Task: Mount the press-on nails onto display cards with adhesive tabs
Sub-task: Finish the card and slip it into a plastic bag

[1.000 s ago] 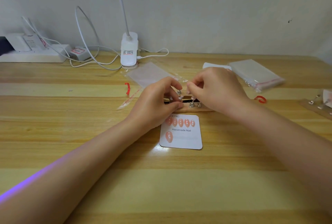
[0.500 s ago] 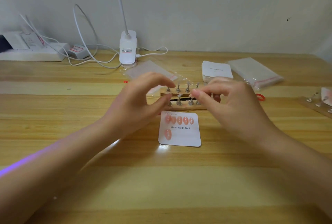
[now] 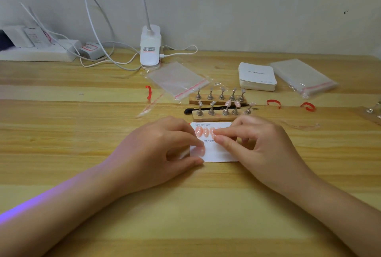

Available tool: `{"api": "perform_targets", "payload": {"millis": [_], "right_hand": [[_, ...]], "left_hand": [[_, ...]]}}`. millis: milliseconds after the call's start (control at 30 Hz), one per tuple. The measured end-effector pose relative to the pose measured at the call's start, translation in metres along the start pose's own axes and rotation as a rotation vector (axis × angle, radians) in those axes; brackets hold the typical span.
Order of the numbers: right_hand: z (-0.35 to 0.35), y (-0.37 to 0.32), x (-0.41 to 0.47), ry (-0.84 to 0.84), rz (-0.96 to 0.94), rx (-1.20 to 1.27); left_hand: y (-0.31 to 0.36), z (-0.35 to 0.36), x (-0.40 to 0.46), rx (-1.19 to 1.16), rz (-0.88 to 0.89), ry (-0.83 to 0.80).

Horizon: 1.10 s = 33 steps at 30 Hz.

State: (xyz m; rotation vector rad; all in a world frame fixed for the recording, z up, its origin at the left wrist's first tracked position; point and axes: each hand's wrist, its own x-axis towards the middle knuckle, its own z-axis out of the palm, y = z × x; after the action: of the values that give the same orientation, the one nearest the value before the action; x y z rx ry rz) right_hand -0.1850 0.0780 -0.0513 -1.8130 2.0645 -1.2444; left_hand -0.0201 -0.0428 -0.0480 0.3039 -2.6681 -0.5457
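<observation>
Near the table's (image 3: 82,174) middle, my left grip (image 3: 156,149) pinches the display card's (image 3: 216,153) left edge while my right grip (image 3: 261,143) presses fingertips on it; three visible nails (image 3: 199,131) point toward me.

Place: a small home craft desk for handmade nail work.
Surface: wooden table (image 3: 86,174) set against a bare pale wall (image 3: 247,5).
Behind the table's middle: clip-on desk lamp (image 3: 150,47).
Left of the lamp: power strip (image 3: 37,51) with tangled white cables (image 3: 97,30).
Right of the lamp: stack of cards (image 3: 256,76), resealable bags (image 3: 303,77).
In front of the lamp: wooden nail stands (image 3: 216,100).
</observation>
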Motion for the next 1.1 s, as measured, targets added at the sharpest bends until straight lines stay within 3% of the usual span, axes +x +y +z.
{"api": "perform_targets", "payload": {"millis": [200,1100], "right_hand": [[0.0044,0.0,-0.0032,-0.006,-0.121,-0.242],[0.0076,-0.0029,-0.006,0.064,-0.324,-0.591]], "left_hand": [[0.0036,0.0053,-0.0008,0.026,0.001,0.023],[0.0032,0.0059,-0.0002,0.051,0.017,0.036]]}}
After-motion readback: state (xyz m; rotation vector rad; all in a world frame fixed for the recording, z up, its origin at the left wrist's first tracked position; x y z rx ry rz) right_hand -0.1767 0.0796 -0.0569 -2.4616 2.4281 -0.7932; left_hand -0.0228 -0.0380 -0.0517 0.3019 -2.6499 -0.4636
